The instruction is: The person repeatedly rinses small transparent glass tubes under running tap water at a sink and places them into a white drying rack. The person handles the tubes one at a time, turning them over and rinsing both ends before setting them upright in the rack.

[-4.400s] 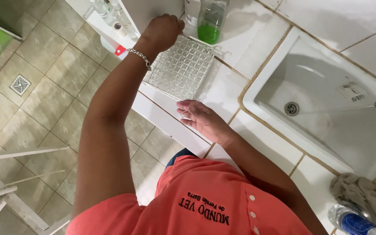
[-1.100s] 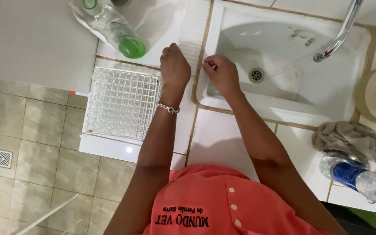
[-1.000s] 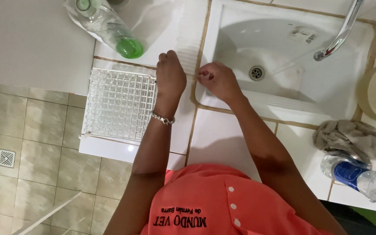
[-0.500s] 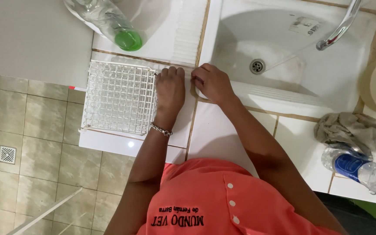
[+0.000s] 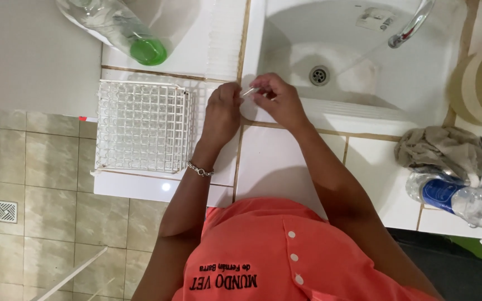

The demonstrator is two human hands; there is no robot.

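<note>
Centrally, left hand (image 5: 221, 111) and right hand (image 5: 277, 101) pinched a thin pale stick (image 5: 247, 92) between fingertips, over sink (image 5: 352, 114) rim, white wire rack (image 5: 143, 125) just left, green-capped bottle (image 5: 121, 30) upper left.

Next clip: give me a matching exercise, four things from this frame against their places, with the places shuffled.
Things:
1. wire rack
2. grey cloth
3. small thin white object
4. bottle of green liquid

Places:
A. lying on the counter behind the rack
B. between the fingertips of the left hand and right hand
C. left of the hands, at the counter edge
D. right of the sink

Pairs: 1-C, 2-D, 3-B, 4-A
</note>
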